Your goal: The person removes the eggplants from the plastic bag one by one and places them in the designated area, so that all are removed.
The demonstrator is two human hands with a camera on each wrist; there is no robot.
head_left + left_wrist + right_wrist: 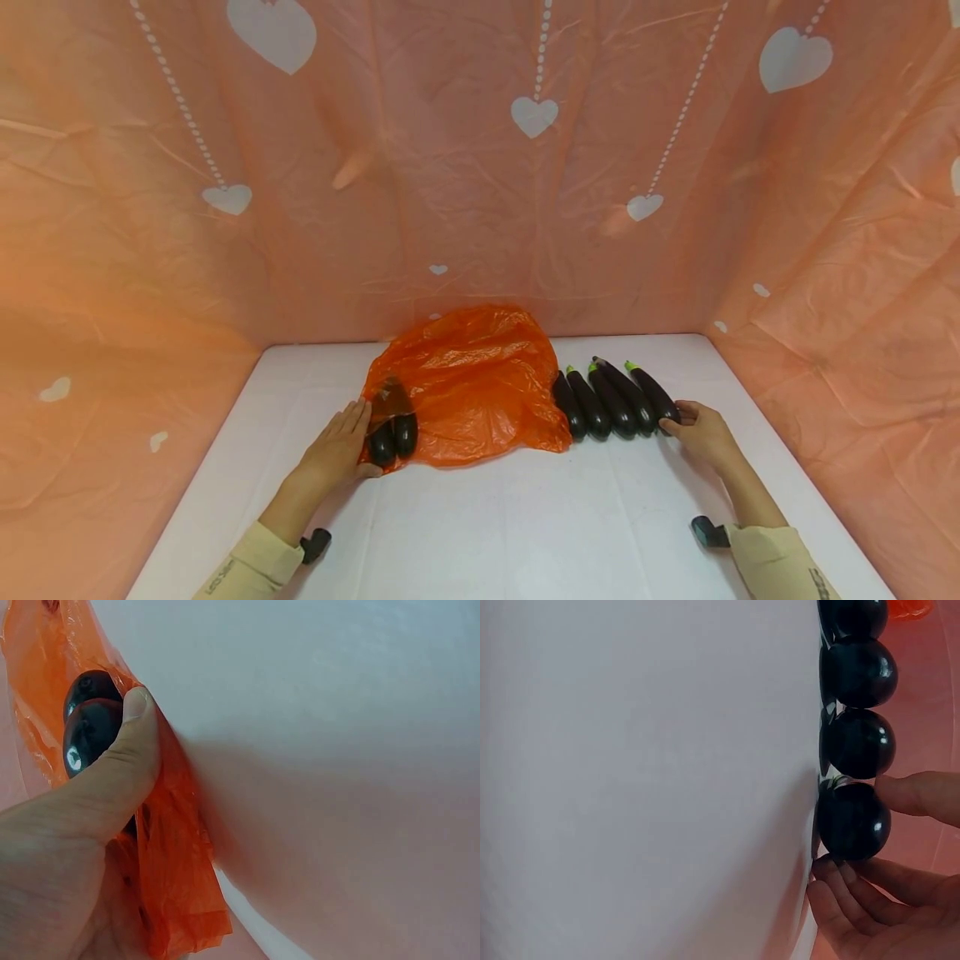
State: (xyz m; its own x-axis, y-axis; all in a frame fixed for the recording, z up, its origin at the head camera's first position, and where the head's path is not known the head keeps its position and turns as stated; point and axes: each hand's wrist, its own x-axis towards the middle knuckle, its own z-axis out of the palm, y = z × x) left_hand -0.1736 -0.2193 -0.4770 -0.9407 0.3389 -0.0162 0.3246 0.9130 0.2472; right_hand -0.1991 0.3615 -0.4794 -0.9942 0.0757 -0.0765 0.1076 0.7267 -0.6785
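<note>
the orange bag (472,408) is a thin, glossy plastic film, lying wrinkled and mostly flat on the white table (480,533). at its left side, two eggplants (406,433) lie side by side; their upper portions show through the film, and their rounded, shiny ends are bare. the left hand (333,450) rests against this side, fingers extended along the bag's edge, thumb set apart and touching film near the eggplant ends. outside the bag, just beside its right edge, a row of five eggplants (611,404) lies slanted and closely spaced: long, smooth, dark bodies with blunt near ends, green showing at several stem ends. the right hand (701,433) pinches the near end of the rightmost eggplant (655,396) between thumb and fingers. behind the table, a creased, peach-coloured sheet (450,208) printed with white hearts and dotted lines forms three upright sides.
</note>
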